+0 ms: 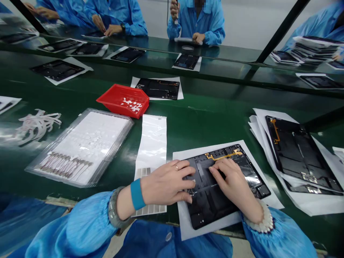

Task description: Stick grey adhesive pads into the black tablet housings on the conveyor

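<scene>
A black tablet back housing (215, 204) lies on a white paper sheet (185, 229) in front of me, with an orange flex cable (224, 156) along its far edge. My left hand (172, 181) rests over the housing's left edge, its fingers apart and slightly bent, with no object visible in them. Over the middle of the housing, just below the flex cable, is my right hand (232, 181). Its fingers are bent and pressed together at the thumb; whatever they pinch, if anything, is hidden. Beside my left hand lies a white strip of backing paper (153, 143) with grey adhesive pads (156, 209).
A clear tray (103, 127) holds several small parts with thin leads. Behind it stands a red bin (115, 95) with white scraps. More housings on paper (298, 150) are stacked at right. Peeled strips (40, 125) lie left. Co-workers in blue sit across the green bench (215, 107).
</scene>
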Motion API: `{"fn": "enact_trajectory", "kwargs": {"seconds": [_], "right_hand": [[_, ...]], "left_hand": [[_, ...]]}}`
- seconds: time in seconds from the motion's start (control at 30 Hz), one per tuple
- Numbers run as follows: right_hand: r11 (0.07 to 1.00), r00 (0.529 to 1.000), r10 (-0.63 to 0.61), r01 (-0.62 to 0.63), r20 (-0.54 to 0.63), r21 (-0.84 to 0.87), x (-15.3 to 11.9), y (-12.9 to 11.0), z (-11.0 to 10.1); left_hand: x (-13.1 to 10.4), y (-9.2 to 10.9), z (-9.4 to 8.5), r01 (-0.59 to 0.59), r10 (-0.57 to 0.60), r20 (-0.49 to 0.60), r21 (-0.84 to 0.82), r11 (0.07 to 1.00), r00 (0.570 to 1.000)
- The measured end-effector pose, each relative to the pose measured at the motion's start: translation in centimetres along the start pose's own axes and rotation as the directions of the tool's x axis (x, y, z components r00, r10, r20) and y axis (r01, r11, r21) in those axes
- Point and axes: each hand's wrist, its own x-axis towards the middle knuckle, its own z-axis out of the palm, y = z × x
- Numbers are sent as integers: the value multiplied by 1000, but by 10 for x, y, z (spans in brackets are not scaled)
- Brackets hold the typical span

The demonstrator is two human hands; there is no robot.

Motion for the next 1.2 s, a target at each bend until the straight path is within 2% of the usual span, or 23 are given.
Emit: {"fn": "enact_trajectory", "kwargs": {"seconds": [0.27, 0.67, 0.8, 0.93, 1.1, 1.2], "right_hand": [[999, 1000, -8, 8, 12, -31, 0, 1, -1], [999, 1000, -4, 4, 17, -40, 0, 1, 0], [999, 1000, -3, 4, 29, -40, 0, 2, 0], [999, 999, -14, 16, 38, -33, 0, 3, 0], [999, 1000, -16, 17, 25, -48, 0, 3, 0], [999, 999, -11, 13, 34, -45, 0, 2, -1]], "left_hand": [[0, -1, 0, 28, -28, -3, -24, 999, 1000], [0, -1, 4, 38, -39, -67, -24, 999, 997], [-2, -3, 4, 74, -74, -77, -15, 997, 994], [-6, -4, 5, 65, -69, -76, -55, 996, 995], [-9, -6, 5, 131, -136, -69, -75, 989, 988], [-6, -6, 4, 94, -98, -29, -101, 990, 995]]}}
